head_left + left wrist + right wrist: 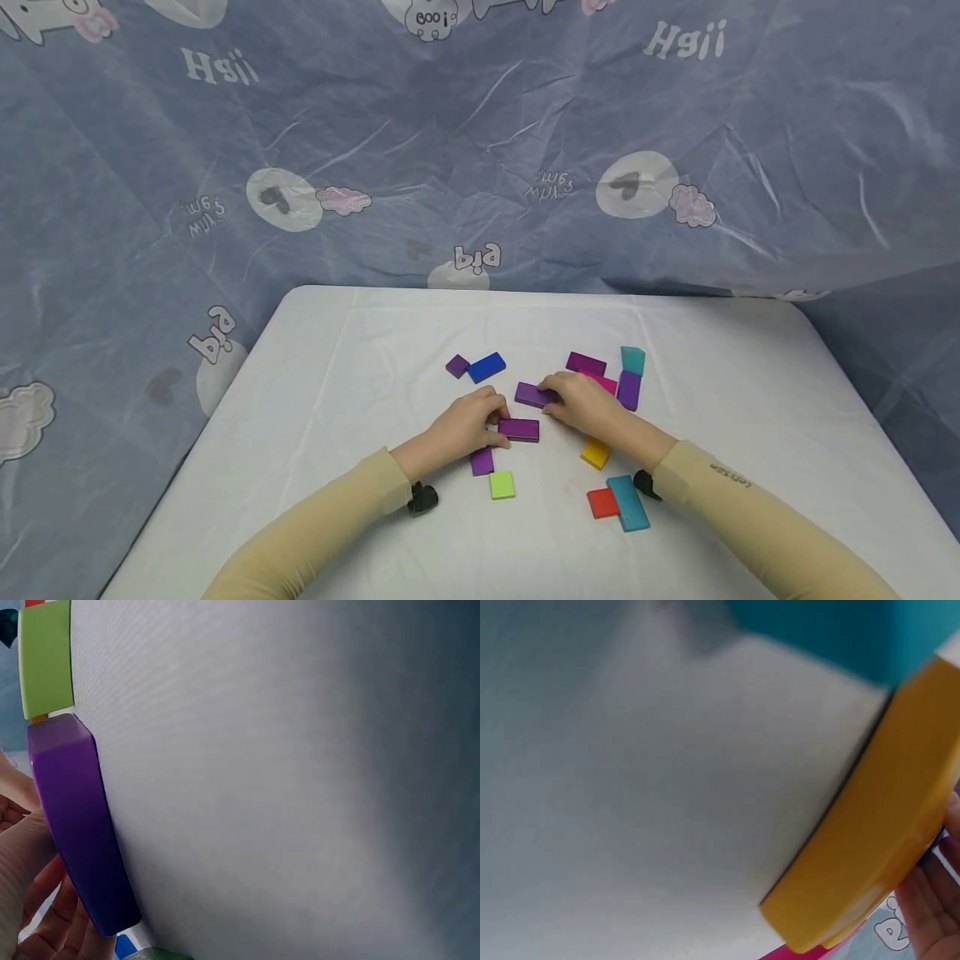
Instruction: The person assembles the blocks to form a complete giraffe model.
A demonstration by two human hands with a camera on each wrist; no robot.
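Left hand (469, 423) is pinching a plum block (520, 431) between both hands; right hand (588, 403) is pinching a violet block (528, 395) just beyond it. Looking partway: green block (502, 485), red block (602, 503), blue block (487, 367) are lying unheld.

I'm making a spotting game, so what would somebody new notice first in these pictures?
Probably the bare left hand, gripping a purple rectangular block over the white table, and the right hand, gripping another purple rectangular block beyond it. Next, perhaps the lime-green square block, nearer the table's front. Behind the table is a blue-grey sheet with white and pink cartoon prints.
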